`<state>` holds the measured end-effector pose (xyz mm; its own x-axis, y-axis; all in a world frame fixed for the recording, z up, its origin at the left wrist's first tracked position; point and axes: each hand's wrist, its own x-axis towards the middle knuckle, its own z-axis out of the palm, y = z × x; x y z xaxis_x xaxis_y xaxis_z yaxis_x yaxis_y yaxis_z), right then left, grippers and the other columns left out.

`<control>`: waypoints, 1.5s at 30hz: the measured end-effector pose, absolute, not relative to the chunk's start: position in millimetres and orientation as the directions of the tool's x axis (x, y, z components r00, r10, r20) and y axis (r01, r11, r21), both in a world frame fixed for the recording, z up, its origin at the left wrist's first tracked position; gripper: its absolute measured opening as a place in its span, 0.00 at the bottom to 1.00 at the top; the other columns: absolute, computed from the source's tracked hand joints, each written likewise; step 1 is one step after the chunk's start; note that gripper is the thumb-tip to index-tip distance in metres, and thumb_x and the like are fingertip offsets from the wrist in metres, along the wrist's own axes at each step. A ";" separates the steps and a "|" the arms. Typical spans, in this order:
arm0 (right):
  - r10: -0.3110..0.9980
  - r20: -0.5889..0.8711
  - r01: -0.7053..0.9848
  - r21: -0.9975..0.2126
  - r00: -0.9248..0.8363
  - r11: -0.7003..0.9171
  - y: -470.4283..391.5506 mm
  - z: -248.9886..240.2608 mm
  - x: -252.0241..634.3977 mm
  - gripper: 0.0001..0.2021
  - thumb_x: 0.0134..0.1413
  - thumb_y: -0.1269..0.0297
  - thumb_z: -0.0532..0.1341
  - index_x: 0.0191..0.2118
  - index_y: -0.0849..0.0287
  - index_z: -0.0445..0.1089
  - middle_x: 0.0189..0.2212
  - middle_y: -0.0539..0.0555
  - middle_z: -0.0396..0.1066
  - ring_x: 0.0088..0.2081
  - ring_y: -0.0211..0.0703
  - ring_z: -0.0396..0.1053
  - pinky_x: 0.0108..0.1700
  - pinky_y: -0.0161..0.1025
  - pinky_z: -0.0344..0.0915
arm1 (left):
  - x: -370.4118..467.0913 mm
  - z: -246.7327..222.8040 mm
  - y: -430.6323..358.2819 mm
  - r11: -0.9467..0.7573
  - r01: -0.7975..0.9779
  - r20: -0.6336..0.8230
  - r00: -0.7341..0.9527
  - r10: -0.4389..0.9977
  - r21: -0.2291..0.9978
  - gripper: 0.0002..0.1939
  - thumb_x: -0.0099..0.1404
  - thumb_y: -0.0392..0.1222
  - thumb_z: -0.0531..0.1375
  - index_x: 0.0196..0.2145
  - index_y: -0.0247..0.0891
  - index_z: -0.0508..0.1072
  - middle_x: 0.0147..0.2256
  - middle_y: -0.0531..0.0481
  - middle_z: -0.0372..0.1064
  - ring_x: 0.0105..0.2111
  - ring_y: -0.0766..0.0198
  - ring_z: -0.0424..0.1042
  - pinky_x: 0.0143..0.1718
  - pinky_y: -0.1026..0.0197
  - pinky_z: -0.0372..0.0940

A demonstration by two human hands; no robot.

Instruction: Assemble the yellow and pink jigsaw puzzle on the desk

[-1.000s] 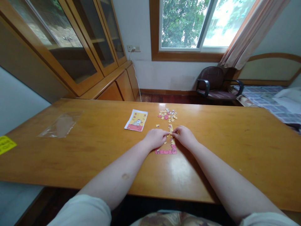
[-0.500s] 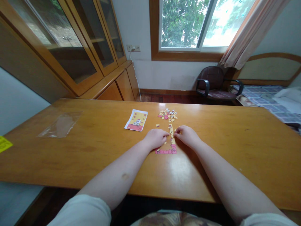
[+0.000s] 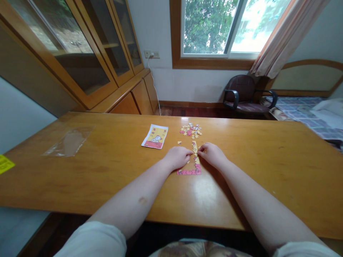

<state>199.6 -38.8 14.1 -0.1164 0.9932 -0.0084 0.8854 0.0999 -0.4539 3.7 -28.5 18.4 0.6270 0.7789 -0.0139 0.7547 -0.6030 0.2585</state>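
A jigsaw puzzle frame (image 3: 189,172) lies partly joined on the table, with a pink bottom row and a yellow-and-pink column on its right. From the left, my left hand (image 3: 178,157) reaches over it, fingers closed together and fingertips at the column's inner edge. Opposite, my right hand (image 3: 213,154) pinches at the column's outer edge; the puzzle piece there is mostly hidden by the fingers. One loose corner piece (image 3: 179,142) lies beyond my left hand. Farther back is a pile of loose puzzle pieces (image 3: 190,131), yellow, pink and white.
A picture card (image 3: 155,136) with a white animal on yellow and pink lies left of the pieces. A clear plastic bag (image 3: 69,142) rests on the table's (image 3: 254,171) left part. Beyond the table stand a glass-doored cabinet (image 3: 115,84), an office chair (image 3: 245,94) and a bed (image 3: 308,110).
Both hands stay at the puzzle column with almost no movement. The right fingertips have shifted very slightly left against it.
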 end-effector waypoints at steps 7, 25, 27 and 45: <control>0.991 -0.045 0.898 -0.430 -0.129 0.098 -40.8 17.9 199.6 0.09 0.52 0.60 0.61 0.30 0.56 0.77 0.34 0.55 0.75 0.36 0.43 0.70 0.37 0.35 0.60 | 2.9 17.7 -28.6 -0.615 0.751 -0.016 0.637 0.771 0.242 0.19 0.65 0.41 0.52 0.51 0.52 0.74 0.43 0.50 0.77 0.42 0.56 0.75 0.43 0.56 0.68; 0.988 -0.088 0.898 -0.433 -0.128 0.078 -41.0 18.4 196.0 0.07 0.50 0.63 0.62 0.32 0.56 0.78 0.34 0.53 0.76 0.37 0.42 0.70 0.38 0.34 0.61 | 3.3 20.9 -29.8 -0.626 0.746 -0.060 0.652 0.756 0.228 0.21 0.65 0.42 0.51 0.53 0.54 0.72 0.43 0.50 0.77 0.42 0.55 0.75 0.42 0.56 0.68; 0.988 -0.087 0.895 -0.440 -0.126 0.076 -40.7 17.3 196.0 0.06 0.50 0.64 0.63 0.32 0.56 0.78 0.34 0.53 0.76 0.37 0.42 0.70 0.38 0.34 0.61 | 3.1 20.5 -30.1 -0.626 0.745 -0.051 0.652 0.757 0.228 0.21 0.65 0.42 0.51 0.53 0.54 0.72 0.43 0.51 0.77 0.42 0.56 0.75 0.42 0.57 0.68; 0.978 0.004 0.872 -0.451 -0.207 0.187 -44.2 19.4 197.4 0.11 0.52 0.58 0.65 0.40 0.55 0.76 0.36 0.52 0.73 0.37 0.40 0.70 0.39 0.34 0.62 | 5.2 17.8 -30.8 -0.625 0.764 -0.029 0.636 0.771 0.161 0.23 0.68 0.44 0.49 0.60 0.54 0.63 0.44 0.49 0.76 0.41 0.55 0.75 0.42 0.55 0.68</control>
<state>197.4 -44.2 19.4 -0.2075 0.9782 0.0039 0.8725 0.1868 -0.4515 5.2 -30.8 17.8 0.6364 0.7708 -0.0293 0.7641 -0.6247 0.1611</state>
